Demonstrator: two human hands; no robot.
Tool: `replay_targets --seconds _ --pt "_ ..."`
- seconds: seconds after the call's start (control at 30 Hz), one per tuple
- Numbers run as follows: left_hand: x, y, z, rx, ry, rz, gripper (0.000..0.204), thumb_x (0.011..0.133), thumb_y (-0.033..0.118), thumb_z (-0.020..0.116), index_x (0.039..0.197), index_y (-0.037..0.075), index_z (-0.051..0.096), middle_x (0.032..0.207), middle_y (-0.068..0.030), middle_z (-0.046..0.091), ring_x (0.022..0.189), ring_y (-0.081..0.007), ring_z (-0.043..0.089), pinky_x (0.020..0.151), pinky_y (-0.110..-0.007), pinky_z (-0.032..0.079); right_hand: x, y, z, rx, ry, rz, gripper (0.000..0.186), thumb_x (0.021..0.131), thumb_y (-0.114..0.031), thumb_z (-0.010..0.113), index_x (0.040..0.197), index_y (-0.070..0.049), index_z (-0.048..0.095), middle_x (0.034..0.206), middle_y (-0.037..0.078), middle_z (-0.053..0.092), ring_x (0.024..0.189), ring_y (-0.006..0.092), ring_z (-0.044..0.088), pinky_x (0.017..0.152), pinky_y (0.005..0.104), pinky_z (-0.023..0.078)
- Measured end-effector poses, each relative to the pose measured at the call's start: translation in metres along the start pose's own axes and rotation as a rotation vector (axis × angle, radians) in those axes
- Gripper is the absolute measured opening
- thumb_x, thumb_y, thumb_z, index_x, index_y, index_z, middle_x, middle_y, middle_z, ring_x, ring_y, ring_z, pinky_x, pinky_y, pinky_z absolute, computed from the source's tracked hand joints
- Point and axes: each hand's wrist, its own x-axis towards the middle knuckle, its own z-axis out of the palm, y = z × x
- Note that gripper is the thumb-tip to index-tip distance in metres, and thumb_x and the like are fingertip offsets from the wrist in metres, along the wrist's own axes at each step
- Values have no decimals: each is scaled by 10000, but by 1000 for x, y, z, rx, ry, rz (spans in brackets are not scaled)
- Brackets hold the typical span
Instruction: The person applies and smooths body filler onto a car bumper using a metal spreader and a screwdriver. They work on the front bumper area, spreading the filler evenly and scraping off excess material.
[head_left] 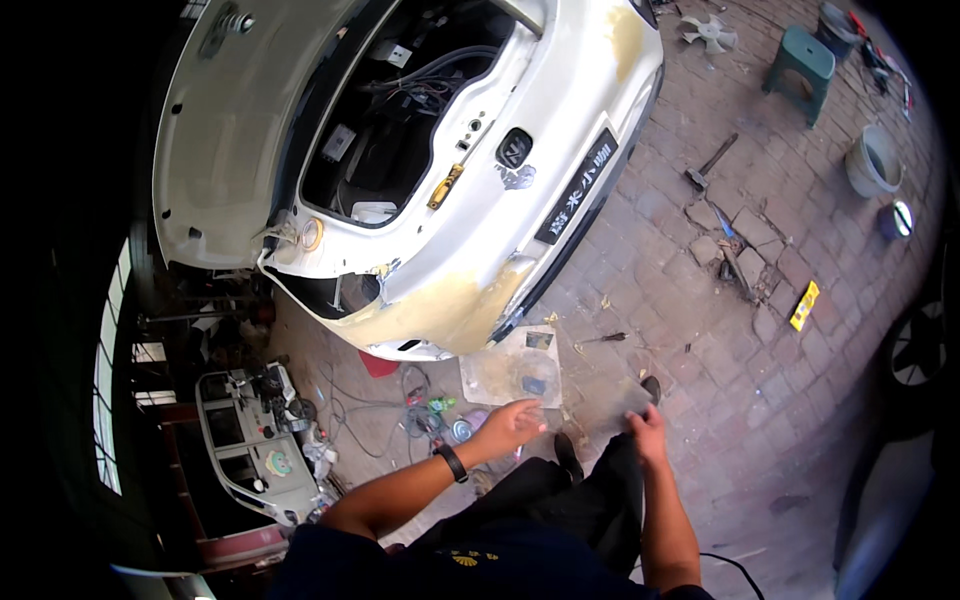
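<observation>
Above the floor in front of me, my left hand [512, 428] reaches out with its fingers partly spread, and I see nothing in it. My right hand [648, 428] is closed, fingers and thumb together. A dim greyish flat patch shows beside its fingertips; whether it is a held sheet or part of the floor is unclear. Ahead stands a white car body [420, 255] with its rear panel raised and tan filler patches on the bumper. On it lie a yellow-and-black handled tool [446, 187] and a roll of tape [313, 234]. Neither hand touches the car.
A pale board [490, 382] lies by my feet, beside tangled hoses and cables [418, 410]. Rightward on the brick paving are a hammer [709, 163], broken bricks [750, 228], a yellow packet [804, 305], a green stool [803, 62] and a bucket [873, 162]. A detached car door [235, 440] stands left.
</observation>
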Motion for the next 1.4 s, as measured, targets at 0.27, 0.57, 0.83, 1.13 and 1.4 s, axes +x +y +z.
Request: replay_targets --seconds 0.27,0.57,0.83,1.13,1.4 --pt "-78 -6 -35 -386 198 127 163 964 130 747 1016 -13 687 812 7 673 684 -33 597 526 -194 464 -75 -102 166 -103 -637 55 134 963 -125 729 1071 -55 691 888 -32 675 795 59 587 723 242 478" --pt "-175 -97 -38 -851 86 175 170 932 122 790 853 18 683 755 -12 673 691 -72 642 650 -234 535 -167 -77 274 -756 -565 -108 367 1069 -366 609 1001 -17 701 829 -24 668 764 63 562 685 292 496" --pt "-249 -173 -82 -974 12 290 120 907 112 813 924 1 770 824 -33 745 694 -82 676 659 -228 546 -239 -49 358 -1212 -847 -280 414 1071 -369 583 994 30 663 782 199 658 691 242 603 688 412 507" --pt "-298 -218 -143 -1322 431 440 188 984 180 722 984 -5 754 861 -78 746 740 -149 699 722 -288 566 -271 -29 406 -1241 -1067 -350 359 1069 -340 595 1033 10 667 773 151 671 707 183 603 711 382 525" --pt "-303 -202 -170 -986 739 518 531 1091 315 478 1493 -31 489 1443 -193 591 1356 -272 548 1148 -384 391 -223 1 399 -1163 -587 -325 399 1054 -360 586 964 21 661 743 165 656 707 252 648 692 410 519"
